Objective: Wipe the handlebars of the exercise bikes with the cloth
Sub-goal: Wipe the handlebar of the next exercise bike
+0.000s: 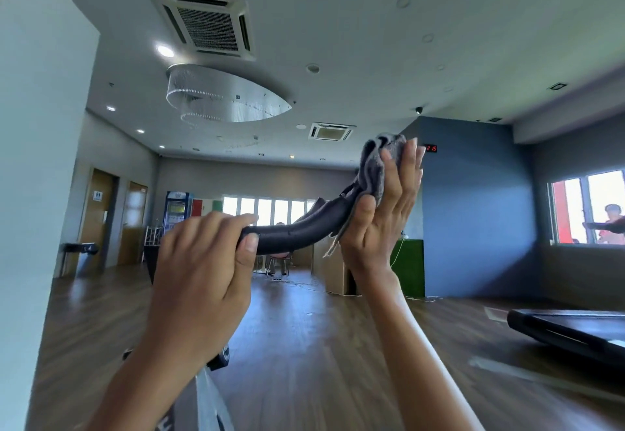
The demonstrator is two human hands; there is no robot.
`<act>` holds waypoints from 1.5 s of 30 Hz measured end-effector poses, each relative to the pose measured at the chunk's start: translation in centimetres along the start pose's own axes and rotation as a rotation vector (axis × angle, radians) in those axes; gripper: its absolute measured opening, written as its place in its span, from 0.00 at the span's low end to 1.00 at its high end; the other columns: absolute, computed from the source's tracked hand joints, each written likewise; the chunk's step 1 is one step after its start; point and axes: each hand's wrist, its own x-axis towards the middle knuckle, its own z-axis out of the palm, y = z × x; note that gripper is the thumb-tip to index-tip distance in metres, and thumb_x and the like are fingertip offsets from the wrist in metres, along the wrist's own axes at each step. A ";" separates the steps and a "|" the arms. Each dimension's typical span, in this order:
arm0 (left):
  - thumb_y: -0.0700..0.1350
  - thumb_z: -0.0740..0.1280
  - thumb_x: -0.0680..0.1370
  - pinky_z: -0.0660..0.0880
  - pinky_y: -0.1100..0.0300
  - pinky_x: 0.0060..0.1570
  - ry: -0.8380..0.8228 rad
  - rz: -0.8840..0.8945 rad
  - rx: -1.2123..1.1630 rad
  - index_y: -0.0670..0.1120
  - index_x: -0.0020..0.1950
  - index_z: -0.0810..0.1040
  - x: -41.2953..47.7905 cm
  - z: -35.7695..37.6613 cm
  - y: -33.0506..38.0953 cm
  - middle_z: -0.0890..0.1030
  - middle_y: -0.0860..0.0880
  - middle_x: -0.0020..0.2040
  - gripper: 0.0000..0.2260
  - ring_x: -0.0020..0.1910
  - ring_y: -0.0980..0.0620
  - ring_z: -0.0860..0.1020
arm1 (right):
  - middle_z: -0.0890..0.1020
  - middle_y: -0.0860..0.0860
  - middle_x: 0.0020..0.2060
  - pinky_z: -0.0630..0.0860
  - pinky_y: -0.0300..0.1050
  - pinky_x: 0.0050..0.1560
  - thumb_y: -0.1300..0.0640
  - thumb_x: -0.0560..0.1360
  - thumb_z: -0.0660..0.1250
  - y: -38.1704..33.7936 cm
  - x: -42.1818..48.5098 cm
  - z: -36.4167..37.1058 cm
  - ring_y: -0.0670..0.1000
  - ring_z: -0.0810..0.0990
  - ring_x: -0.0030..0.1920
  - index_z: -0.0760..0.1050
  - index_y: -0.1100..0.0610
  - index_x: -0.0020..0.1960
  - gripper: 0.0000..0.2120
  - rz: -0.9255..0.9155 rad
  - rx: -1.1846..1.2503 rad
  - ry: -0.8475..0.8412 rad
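Slippage looks like the main risk. The left hand (203, 261) is closed around the near end of the black handlebar (297, 231), steadying it. The right hand (389, 214) presses the grey cloth (378, 163) over the bar's far, upturned tip, thumb pinching the fabric and fingers nearly straight. With so loose a hold, the cloth could slide off the tip, and bunched fabric may leave patches unwiped.

open air around handlebar (297, 231), wall (37, 159) left
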 end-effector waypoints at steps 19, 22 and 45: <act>0.52 0.48 0.82 0.59 0.58 0.53 0.020 0.018 -0.003 0.47 0.58 0.76 0.0 0.2 -0.1 0.77 0.52 0.48 0.19 0.49 0.50 0.69 | 0.58 0.54 0.77 0.53 0.62 0.75 0.47 0.82 0.44 0.4 -0.3 -1.9 0.53 0.51 0.78 0.62 0.54 0.72 0.23 -0.264 -0.208 -0.176; 0.53 0.48 0.82 0.59 0.58 0.53 0.014 0.008 -0.012 0.47 0.59 0.76 0.0 0.2 0.0 0.77 0.52 0.48 0.20 0.49 0.49 0.70 | 0.63 0.60 0.75 0.54 0.62 0.75 0.48 0.83 0.44 -1.3 0.6 -1.8 0.58 0.54 0.77 0.63 0.57 0.72 0.23 0.034 -0.193 -0.118; 0.59 0.49 0.77 0.60 0.77 0.54 -0.036 -0.120 -0.296 0.50 0.60 0.75 -0.9 -2.2 -2.6 0.73 0.64 0.51 0.22 0.55 0.64 0.68 | 0.79 0.39 0.60 0.60 0.51 0.59 0.42 0.76 0.61 -7.2 2.4 -5.8 0.46 0.77 0.62 0.77 0.43 0.62 0.17 -0.384 -0.217 -0.807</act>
